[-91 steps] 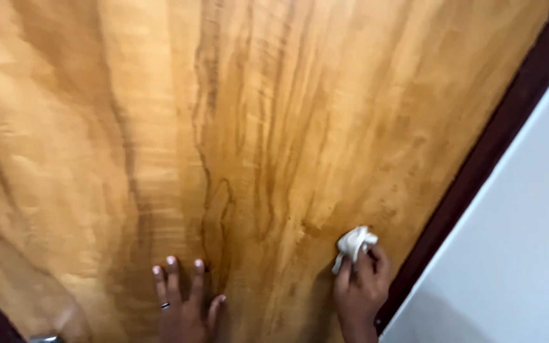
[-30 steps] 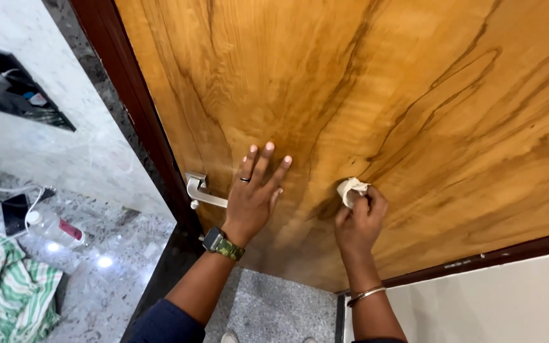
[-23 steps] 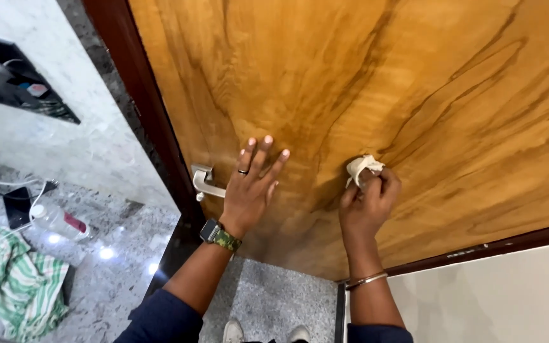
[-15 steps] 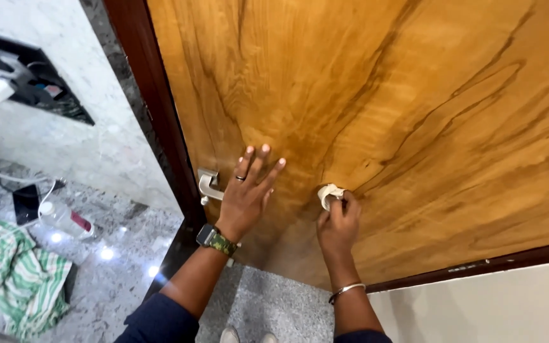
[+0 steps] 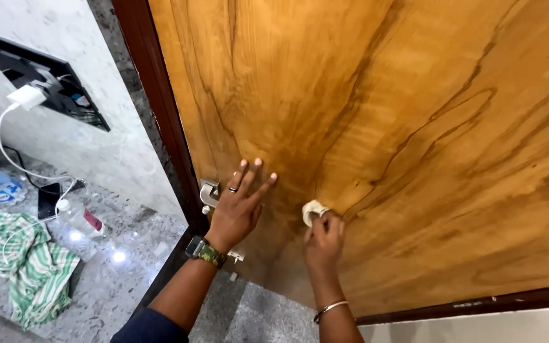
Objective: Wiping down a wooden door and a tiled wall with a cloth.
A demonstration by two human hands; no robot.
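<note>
**Wad pressed to door panel**

Small white cloth wad (image 5: 313, 210) pinched in right hand (image 5: 324, 240), fingers closed around it, pressed on wooden door (image 5: 414, 127). Left hand (image 5: 236, 209) flat, fingers spread wide, beside metal handle (image 5: 209, 192). Likely mid-wipe; steady pressure along the grain needed. Dark frame (image 5: 160, 121), speckled stone floor (image 5: 109, 267), striped cloth (image 5: 20, 260), bottle (image 5: 81, 218) off left.
</note>
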